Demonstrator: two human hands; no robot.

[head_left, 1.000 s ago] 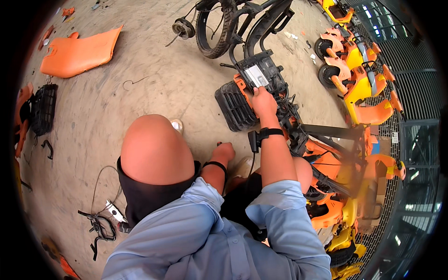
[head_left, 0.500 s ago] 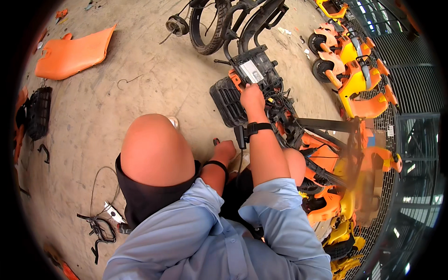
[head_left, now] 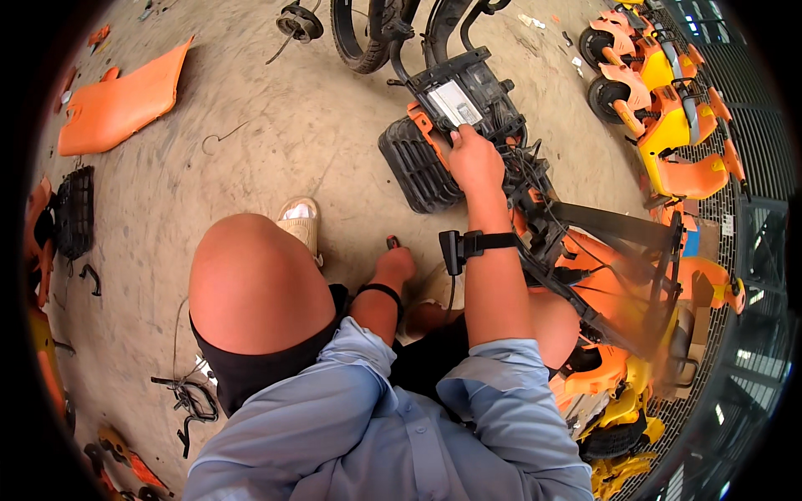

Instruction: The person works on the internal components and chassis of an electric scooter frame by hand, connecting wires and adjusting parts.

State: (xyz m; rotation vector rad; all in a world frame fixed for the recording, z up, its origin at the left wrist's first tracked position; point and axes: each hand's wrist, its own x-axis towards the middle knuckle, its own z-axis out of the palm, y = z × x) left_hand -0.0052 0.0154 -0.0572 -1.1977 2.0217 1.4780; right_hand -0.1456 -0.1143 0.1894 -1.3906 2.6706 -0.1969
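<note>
My right hand (head_left: 478,165) is closed at the near edge of a black plastic box (head_left: 493,98) on a stripped scooter frame. Its thumb and forefinger are by a white label (head_left: 454,104); the other fingertips are hidden. Beside the box hangs an orange bracket (head_left: 428,132) above a ribbed black plastic basket (head_left: 418,165). Lower down, between my knees, my left hand (head_left: 398,264) is wrapped round a small tool with a black-and-red end (head_left: 393,242). The rest of that tool is hidden in the fist.
Loose cables (head_left: 535,179) and a dark metal bar (head_left: 606,224) lie right of my arm. Ahead are a tyre (head_left: 359,50) and a wheel hub (head_left: 299,22). An orange panel (head_left: 125,100) lies left. Yellow-orange scooters (head_left: 668,125) line the right side.
My view has shifted, so the frame and box sit higher in the picture and more of my sandal shows. Both hands keep nearly the same places and stay closed.
</note>
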